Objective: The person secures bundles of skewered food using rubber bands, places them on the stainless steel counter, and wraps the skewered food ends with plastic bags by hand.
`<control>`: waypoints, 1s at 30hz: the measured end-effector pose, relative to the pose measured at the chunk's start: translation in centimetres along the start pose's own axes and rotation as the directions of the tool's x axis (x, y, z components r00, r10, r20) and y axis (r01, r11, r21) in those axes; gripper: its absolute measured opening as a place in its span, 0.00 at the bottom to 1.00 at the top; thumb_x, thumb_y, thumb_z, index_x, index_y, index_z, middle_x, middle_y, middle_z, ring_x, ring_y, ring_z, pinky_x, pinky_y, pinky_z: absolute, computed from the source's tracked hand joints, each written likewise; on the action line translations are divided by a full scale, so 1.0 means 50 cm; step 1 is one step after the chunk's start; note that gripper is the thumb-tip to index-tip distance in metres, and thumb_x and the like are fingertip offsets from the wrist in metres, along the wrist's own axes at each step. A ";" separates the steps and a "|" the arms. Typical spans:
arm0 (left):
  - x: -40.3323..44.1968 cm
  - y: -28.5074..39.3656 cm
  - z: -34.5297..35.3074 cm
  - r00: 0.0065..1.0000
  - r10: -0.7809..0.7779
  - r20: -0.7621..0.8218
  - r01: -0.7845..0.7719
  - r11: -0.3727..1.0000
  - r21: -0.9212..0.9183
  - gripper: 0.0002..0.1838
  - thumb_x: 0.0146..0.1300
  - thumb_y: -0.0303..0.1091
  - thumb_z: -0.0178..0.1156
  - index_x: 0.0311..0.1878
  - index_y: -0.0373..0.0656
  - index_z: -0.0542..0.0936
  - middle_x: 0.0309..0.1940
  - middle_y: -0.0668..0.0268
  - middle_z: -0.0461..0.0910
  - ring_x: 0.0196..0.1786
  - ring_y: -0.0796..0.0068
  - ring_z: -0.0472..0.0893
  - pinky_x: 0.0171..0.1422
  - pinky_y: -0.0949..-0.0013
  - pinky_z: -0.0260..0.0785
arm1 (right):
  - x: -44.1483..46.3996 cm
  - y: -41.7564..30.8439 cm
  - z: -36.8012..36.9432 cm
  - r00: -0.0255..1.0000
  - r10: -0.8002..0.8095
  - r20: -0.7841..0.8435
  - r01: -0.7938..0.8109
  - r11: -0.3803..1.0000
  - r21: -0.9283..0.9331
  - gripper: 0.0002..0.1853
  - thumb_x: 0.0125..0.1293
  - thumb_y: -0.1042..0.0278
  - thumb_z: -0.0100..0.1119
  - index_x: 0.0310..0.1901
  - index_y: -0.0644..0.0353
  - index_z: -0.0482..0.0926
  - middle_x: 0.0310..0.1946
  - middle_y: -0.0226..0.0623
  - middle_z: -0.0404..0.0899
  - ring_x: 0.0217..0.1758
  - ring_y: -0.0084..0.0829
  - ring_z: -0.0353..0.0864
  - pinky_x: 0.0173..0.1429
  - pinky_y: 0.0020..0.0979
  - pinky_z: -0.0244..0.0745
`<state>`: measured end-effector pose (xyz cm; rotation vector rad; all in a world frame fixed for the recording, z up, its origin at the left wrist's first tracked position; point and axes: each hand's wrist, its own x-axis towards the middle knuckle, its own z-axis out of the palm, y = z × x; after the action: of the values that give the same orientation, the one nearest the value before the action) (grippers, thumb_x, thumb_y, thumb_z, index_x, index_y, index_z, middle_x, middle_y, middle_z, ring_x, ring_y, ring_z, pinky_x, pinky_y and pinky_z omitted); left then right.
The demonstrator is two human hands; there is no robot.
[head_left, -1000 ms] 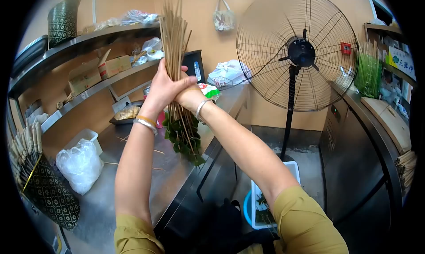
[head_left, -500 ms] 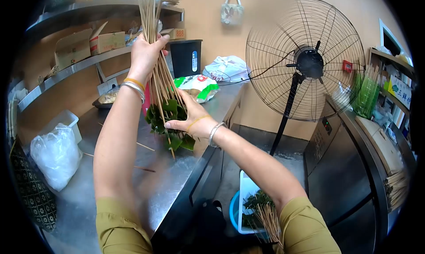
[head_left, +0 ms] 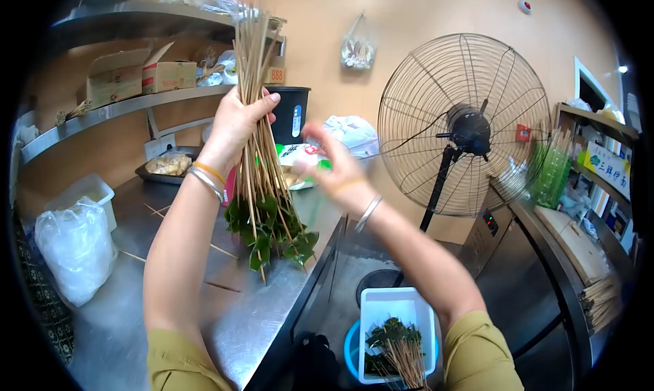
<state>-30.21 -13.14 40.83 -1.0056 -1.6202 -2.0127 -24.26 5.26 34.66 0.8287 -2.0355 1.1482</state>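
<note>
My left hand (head_left: 238, 122) is closed around the upper part of a bundle of thin wooden skewers (head_left: 262, 163), held upright above the metal counter. Dark green leaves (head_left: 266, 227) are threaded on the lower ends, whose tips point down. To the right of the bundle, apart from it, my right hand (head_left: 337, 173) is blurred by motion. Its thumb and fingers are spread, with nothing between them. A white tub (head_left: 426, 309) low on the right contains more leaf skewers (head_left: 398, 347).
Loose skewers (head_left: 221, 287) lie on the counter (head_left: 170, 323). A clear plastic bag (head_left: 75, 251) stands at its left, and a tray of food (head_left: 170, 165) farther back. A large fan (head_left: 466, 129) stands beyond the counter, near a black bin (head_left: 289, 112).
My right hand has come off the leafy part of the bundle and moved up and right. The bundle sits lower in view, still in my left hand. The camera view has shifted.
</note>
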 end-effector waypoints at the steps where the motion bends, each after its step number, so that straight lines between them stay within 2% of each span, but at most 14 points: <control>1: -0.005 0.004 0.008 1.000 0.008 0.012 -0.008 1.000 0.019 0.13 0.58 0.34 0.68 0.40 0.45 0.73 0.25 0.74 0.72 0.27 0.84 0.74 0.31 0.78 0.68 | 0.039 -0.040 -0.041 0.994 -0.063 -0.091 0.057 0.996 -0.063 0.43 0.58 0.43 0.65 0.65 0.66 0.61 0.62 0.51 0.68 0.66 0.42 0.67 0.68 0.35 0.62; 3: -0.014 0.013 0.020 0.998 0.053 0.039 -0.054 0.998 0.027 0.12 0.58 0.33 0.68 0.39 0.44 0.73 0.27 0.73 0.74 0.28 0.83 0.75 0.31 0.78 0.69 | 0.132 -0.083 -0.101 0.925 -0.302 -0.233 0.290 0.953 -0.083 0.40 0.58 0.42 0.65 0.62 0.67 0.65 0.59 0.50 0.71 0.63 0.42 0.71 0.64 0.36 0.66; 5: -0.026 0.028 0.031 0.996 0.069 0.063 -0.073 0.996 0.057 0.12 0.58 0.31 0.67 0.40 0.43 0.73 0.27 0.72 0.74 0.28 0.82 0.76 0.31 0.78 0.70 | 0.205 -0.177 -0.144 0.803 -0.559 -0.208 0.465 0.805 -0.369 0.40 0.60 0.38 0.60 0.62 0.67 0.67 0.59 0.51 0.72 0.63 0.43 0.72 0.64 0.37 0.67; 6: -0.027 0.026 0.032 0.995 0.065 0.076 -0.067 0.997 0.035 0.13 0.57 0.30 0.68 0.40 0.42 0.73 0.28 0.72 0.75 0.29 0.82 0.77 0.32 0.78 0.71 | 0.226 -0.226 -0.134 0.796 -0.567 -0.210 0.469 0.798 -0.378 0.40 0.60 0.38 0.60 0.62 0.67 0.67 0.59 0.51 0.72 0.63 0.43 0.72 0.64 0.37 0.67; 9: -0.048 0.035 0.043 0.991 0.073 0.116 -0.078 0.996 0.041 0.12 0.57 0.26 0.66 0.41 0.41 0.73 0.29 0.71 0.77 0.30 0.82 0.78 0.34 0.77 0.71 | 0.295 -0.314 -0.098 0.528 -0.776 -0.344 0.517 0.615 -0.595 0.25 0.65 0.54 0.60 0.52 0.69 0.76 0.45 0.49 0.81 0.52 0.40 0.79 0.56 0.35 0.74; 11: -0.055 0.035 0.050 0.983 0.095 0.157 -0.095 0.995 -0.008 0.12 0.56 0.25 0.66 0.41 0.40 0.73 0.29 0.70 0.78 0.30 0.81 0.79 0.36 0.77 0.72 | 0.338 -0.337 -0.113 0.815 -0.579 -0.020 0.467 0.677 -0.569 0.42 0.63 0.33 0.53 0.64 0.67 0.66 0.60 0.52 0.71 0.63 0.43 0.72 0.65 0.37 0.66; 12: -0.059 0.039 0.052 0.984 0.092 0.151 -0.099 0.994 0.040 0.13 0.54 0.24 0.67 0.41 0.39 0.74 0.29 0.71 0.78 0.31 0.82 0.78 0.37 0.77 0.71 | 0.303 -0.360 -0.098 0.900 -0.434 0.035 0.392 0.773 -0.499 0.42 0.63 0.29 0.48 0.62 0.65 0.70 0.57 0.54 0.74 0.63 0.45 0.73 0.65 0.38 0.67; 15: -0.066 0.051 0.045 0.989 0.134 0.068 -0.145 0.971 0.188 0.12 0.52 0.25 0.67 0.40 0.35 0.79 0.30 0.66 0.83 0.32 0.80 0.81 0.39 0.72 0.74 | 0.299 -0.352 -0.071 0.940 -0.262 0.217 0.339 0.768 -0.543 0.40 0.64 0.30 0.47 0.57 0.64 0.75 0.52 0.54 0.78 0.60 0.44 0.75 0.63 0.38 0.68; 17: -0.057 0.038 0.033 0.990 0.132 0.053 -0.140 0.972 0.191 0.15 0.51 0.26 0.67 0.43 0.35 0.79 0.33 0.63 0.84 0.33 0.78 0.82 0.41 0.71 0.74 | 0.301 -0.334 -0.053 0.927 -0.267 0.263 0.369 0.776 -0.512 0.38 0.65 0.30 0.46 0.54 0.64 0.78 0.48 0.53 0.80 0.58 0.42 0.77 0.61 0.36 0.70; 21: -0.051 0.028 0.019 0.983 0.176 0.052 -0.183 0.955 0.233 0.17 0.51 0.28 0.67 0.45 0.33 0.78 0.34 0.58 0.84 0.35 0.73 0.83 0.42 0.69 0.74 | 0.287 -0.324 -0.022 0.927 -0.358 0.113 0.374 0.853 -0.364 0.38 0.64 0.31 0.50 0.54 0.65 0.77 0.44 0.49 0.82 0.49 0.38 0.80 0.56 0.34 0.72; 23: -0.051 0.027 0.022 0.984 0.166 0.070 -0.177 0.958 0.225 0.18 0.52 0.27 0.66 0.46 0.33 0.78 0.34 0.59 0.84 0.35 0.73 0.82 0.42 0.70 0.74 | 0.282 -0.332 -0.021 0.953 -0.179 0.245 0.295 0.735 -0.610 0.38 0.62 0.31 0.53 0.53 0.65 0.78 0.45 0.48 0.81 0.49 0.37 0.80 0.55 0.36 0.72; 24: -0.053 0.025 0.024 0.987 0.141 0.072 -0.152 0.973 0.174 0.18 0.53 0.26 0.65 0.48 0.34 0.77 0.34 0.60 0.83 0.35 0.75 0.82 0.41 0.70 0.74 | 0.288 -0.335 -0.026 0.949 -0.143 0.280 0.288 0.751 -0.594 0.39 0.60 0.31 0.54 0.53 0.65 0.79 0.46 0.47 0.81 0.51 0.37 0.79 0.58 0.36 0.70; 28: -0.051 0.017 0.031 0.986 0.133 0.097 -0.141 0.987 0.079 0.15 0.55 0.25 0.64 0.47 0.35 0.77 0.32 0.63 0.82 0.34 0.77 0.81 0.40 0.72 0.74 | 0.305 -0.314 -0.070 0.901 -0.379 0.212 0.425 0.869 -0.254 0.41 0.59 0.28 0.53 0.54 0.64 0.78 0.51 0.49 0.79 0.58 0.37 0.76 0.64 0.36 0.65; 30: -0.055 0.021 0.032 0.984 0.141 0.109 -0.148 0.987 0.060 0.12 0.56 0.25 0.63 0.44 0.36 0.76 0.30 0.66 0.81 0.34 0.79 0.80 0.39 0.72 0.73 | 0.314 -0.299 -0.077 0.925 -0.332 0.187 0.374 0.884 -0.282 0.42 0.59 0.27 0.52 0.55 0.64 0.78 0.52 0.50 0.78 0.60 0.38 0.74 0.65 0.36 0.64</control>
<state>-27.17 -12.32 39.73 -1.1850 -1.6062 -1.8254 -21.04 -0.80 55.58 1.0796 -1.9924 0.5611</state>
